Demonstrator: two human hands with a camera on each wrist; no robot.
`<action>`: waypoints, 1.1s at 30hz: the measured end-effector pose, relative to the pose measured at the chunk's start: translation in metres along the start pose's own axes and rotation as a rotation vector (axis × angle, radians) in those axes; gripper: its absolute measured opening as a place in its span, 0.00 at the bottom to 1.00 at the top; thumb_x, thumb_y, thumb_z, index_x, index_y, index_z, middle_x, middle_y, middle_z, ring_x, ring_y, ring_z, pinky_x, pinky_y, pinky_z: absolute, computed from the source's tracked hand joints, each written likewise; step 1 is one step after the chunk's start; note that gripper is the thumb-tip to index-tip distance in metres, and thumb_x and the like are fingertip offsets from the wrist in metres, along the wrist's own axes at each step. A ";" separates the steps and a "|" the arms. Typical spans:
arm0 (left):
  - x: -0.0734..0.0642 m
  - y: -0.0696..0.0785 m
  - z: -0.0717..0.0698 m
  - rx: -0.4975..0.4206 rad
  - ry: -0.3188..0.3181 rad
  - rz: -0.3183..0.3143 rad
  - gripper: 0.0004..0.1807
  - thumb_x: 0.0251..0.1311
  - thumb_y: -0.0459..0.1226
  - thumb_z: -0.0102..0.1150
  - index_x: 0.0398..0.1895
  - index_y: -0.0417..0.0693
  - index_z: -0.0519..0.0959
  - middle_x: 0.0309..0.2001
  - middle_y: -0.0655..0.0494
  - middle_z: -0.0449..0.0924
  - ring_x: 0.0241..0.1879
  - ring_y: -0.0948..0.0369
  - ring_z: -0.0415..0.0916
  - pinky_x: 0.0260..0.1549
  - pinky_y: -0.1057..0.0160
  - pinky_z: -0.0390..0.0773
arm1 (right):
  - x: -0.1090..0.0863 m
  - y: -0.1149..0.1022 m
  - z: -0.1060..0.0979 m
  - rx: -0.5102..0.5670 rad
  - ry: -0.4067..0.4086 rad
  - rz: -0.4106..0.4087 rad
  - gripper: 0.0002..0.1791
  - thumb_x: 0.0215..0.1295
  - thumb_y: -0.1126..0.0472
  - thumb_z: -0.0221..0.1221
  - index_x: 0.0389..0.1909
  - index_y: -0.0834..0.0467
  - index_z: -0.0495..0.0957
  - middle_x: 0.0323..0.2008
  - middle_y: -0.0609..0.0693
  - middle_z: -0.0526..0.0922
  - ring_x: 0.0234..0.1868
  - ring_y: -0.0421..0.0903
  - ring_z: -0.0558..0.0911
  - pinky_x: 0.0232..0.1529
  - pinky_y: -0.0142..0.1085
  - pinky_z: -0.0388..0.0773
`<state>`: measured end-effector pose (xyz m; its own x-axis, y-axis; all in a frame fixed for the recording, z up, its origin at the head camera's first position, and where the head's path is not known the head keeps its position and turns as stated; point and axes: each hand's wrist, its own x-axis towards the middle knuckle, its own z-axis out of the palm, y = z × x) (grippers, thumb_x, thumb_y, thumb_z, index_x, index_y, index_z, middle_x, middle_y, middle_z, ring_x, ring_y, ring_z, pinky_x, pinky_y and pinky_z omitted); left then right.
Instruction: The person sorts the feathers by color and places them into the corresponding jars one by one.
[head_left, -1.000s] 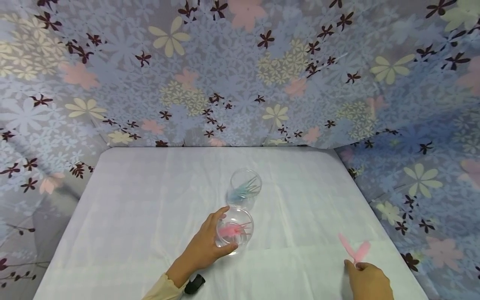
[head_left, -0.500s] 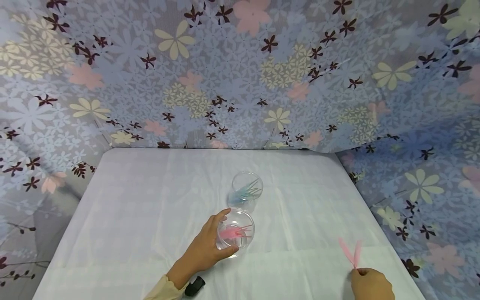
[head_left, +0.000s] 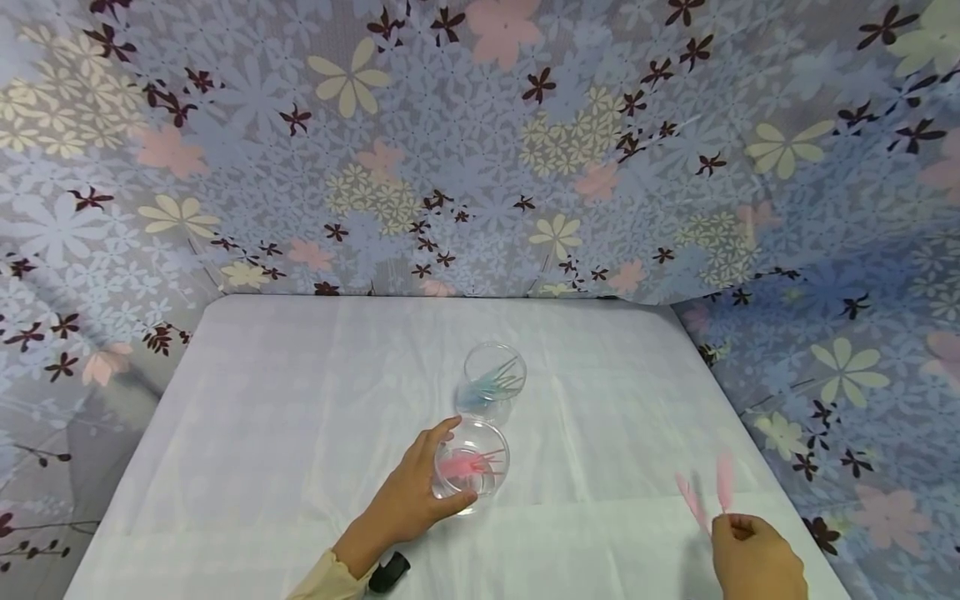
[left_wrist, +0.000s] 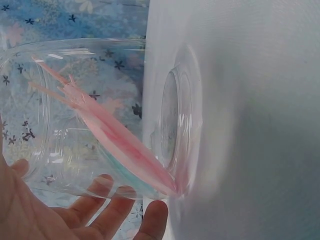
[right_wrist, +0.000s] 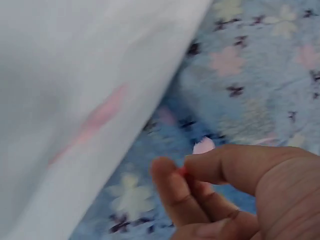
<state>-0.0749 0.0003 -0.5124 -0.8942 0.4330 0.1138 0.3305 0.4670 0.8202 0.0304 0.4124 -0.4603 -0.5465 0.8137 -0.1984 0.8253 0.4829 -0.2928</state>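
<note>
My left hand (head_left: 408, 492) holds a clear plastic cup (left_wrist: 175, 57) by its side, thumb on the near side and fingers round the far wall. Pink feathers (left_wrist: 120, 137) lean inside it, stems up. At the right of the table my right hand (head_left: 757, 558) pinches another pink feather (head_left: 724, 482) by its stem between thumb and fingertips, vane pointing up. Just left of it a loose pink feather (head_left: 690, 498) lies on the white cloth, also seen in the right wrist view, where the held feather is mostly hidden behind the thumb.
Right behind the held cup stands a second clear cup (head_left: 491, 414) with blue-green feathers (head_left: 483, 389) in it. A small black object (head_left: 389, 573) sits by my left wrist. Flowered fabric (head_left: 480, 167) hangs around the white table (head_left: 315, 375).
The two pink feathers at the right, together in a V earlier, are now apart: my right hand has lifted one up and rightward, leaving the other on the cloth. My left hand keeps its hold.
</note>
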 end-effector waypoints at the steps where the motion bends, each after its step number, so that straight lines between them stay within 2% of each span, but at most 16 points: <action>1: 0.000 0.000 0.000 -0.001 0.002 0.000 0.51 0.53 0.62 0.69 0.76 0.83 0.48 0.66 0.50 0.69 0.64 0.50 0.70 0.55 0.42 0.73 | -0.003 -0.006 -0.002 0.022 0.022 -0.010 0.23 0.70 0.50 0.50 0.50 0.65 0.79 0.44 0.64 0.84 0.36 0.61 0.81 0.36 0.54 0.72; 4: -0.001 0.001 0.000 -0.014 -0.001 -0.007 0.51 0.53 0.60 0.70 0.76 0.82 0.49 0.66 0.50 0.69 0.64 0.50 0.70 0.55 0.41 0.73 | -0.013 -0.021 -0.007 0.092 0.107 -0.073 0.23 0.70 0.48 0.52 0.51 0.62 0.81 0.47 0.63 0.85 0.32 0.58 0.81 0.32 0.52 0.72; 9: -0.002 0.001 0.000 -0.018 -0.009 -0.021 0.51 0.53 0.61 0.70 0.77 0.79 0.51 0.66 0.50 0.69 0.64 0.51 0.70 0.55 0.42 0.73 | -0.027 -0.041 -0.009 0.243 0.322 -0.282 0.17 0.67 0.50 0.61 0.42 0.59 0.88 0.39 0.60 0.88 0.17 0.42 0.75 0.19 0.39 0.66; 12: -0.002 0.001 0.000 -0.012 -0.001 -0.011 0.51 0.53 0.63 0.68 0.77 0.76 0.51 0.66 0.50 0.69 0.63 0.51 0.70 0.55 0.42 0.74 | -0.031 -0.052 -0.009 0.339 0.411 -0.414 0.13 0.65 0.51 0.65 0.38 0.58 0.90 0.35 0.57 0.89 0.16 0.31 0.69 0.17 0.31 0.64; 15: -0.001 0.000 -0.001 -0.008 0.001 -0.004 0.51 0.53 0.64 0.68 0.78 0.76 0.51 0.66 0.51 0.69 0.64 0.51 0.70 0.55 0.43 0.74 | -0.035 -0.064 -0.011 0.433 0.446 -0.542 0.09 0.64 0.54 0.68 0.35 0.56 0.90 0.31 0.47 0.89 0.16 0.28 0.67 0.18 0.26 0.63; 17: -0.001 0.000 -0.001 -0.005 -0.002 -0.001 0.51 0.53 0.64 0.67 0.77 0.78 0.50 0.66 0.50 0.69 0.64 0.51 0.70 0.55 0.43 0.74 | -0.039 -0.071 -0.012 0.499 0.425 -0.642 0.06 0.63 0.57 0.70 0.33 0.56 0.90 0.29 0.39 0.86 0.16 0.30 0.66 0.18 0.26 0.62; 19: -0.001 0.000 -0.003 -0.008 -0.006 -0.004 0.51 0.54 0.63 0.68 0.76 0.82 0.48 0.66 0.50 0.69 0.65 0.50 0.69 0.55 0.42 0.73 | -0.044 -0.080 -0.011 0.569 0.361 -0.755 0.02 0.62 0.62 0.70 0.32 0.55 0.90 0.28 0.35 0.84 0.16 0.34 0.66 0.17 0.27 0.62; 23: -0.002 0.000 -0.007 -0.008 -0.011 -0.008 0.51 0.54 0.60 0.69 0.76 0.82 0.48 0.67 0.50 0.68 0.65 0.50 0.69 0.55 0.41 0.73 | -0.056 -0.097 -0.008 0.660 0.185 -0.945 0.06 0.60 0.68 0.70 0.33 0.54 0.90 0.29 0.38 0.83 0.15 0.37 0.63 0.16 0.29 0.61; 29: 0.000 0.000 -0.007 -0.014 -0.031 0.000 0.51 0.55 0.59 0.69 0.78 0.77 0.48 0.67 0.50 0.67 0.65 0.51 0.68 0.55 0.42 0.73 | -0.075 -0.118 -0.001 0.680 0.011 -1.095 0.12 0.56 0.73 0.71 0.33 0.52 0.89 0.30 0.44 0.83 0.18 0.37 0.64 0.18 0.31 0.61; 33: -0.001 -0.002 -0.007 -0.019 -0.040 0.001 0.51 0.56 0.59 0.68 0.78 0.76 0.48 0.68 0.51 0.66 0.65 0.52 0.68 0.55 0.42 0.74 | -0.086 -0.131 0.008 0.669 -0.096 -1.173 0.12 0.55 0.72 0.72 0.32 0.49 0.89 0.29 0.43 0.83 0.19 0.37 0.66 0.19 0.31 0.63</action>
<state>-0.0769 -0.0066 -0.5102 -0.8810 0.4639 0.0928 0.3256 0.4522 0.8303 -0.0318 0.2767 -0.4120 -0.9055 -0.0046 0.4244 -0.3420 0.6000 -0.7232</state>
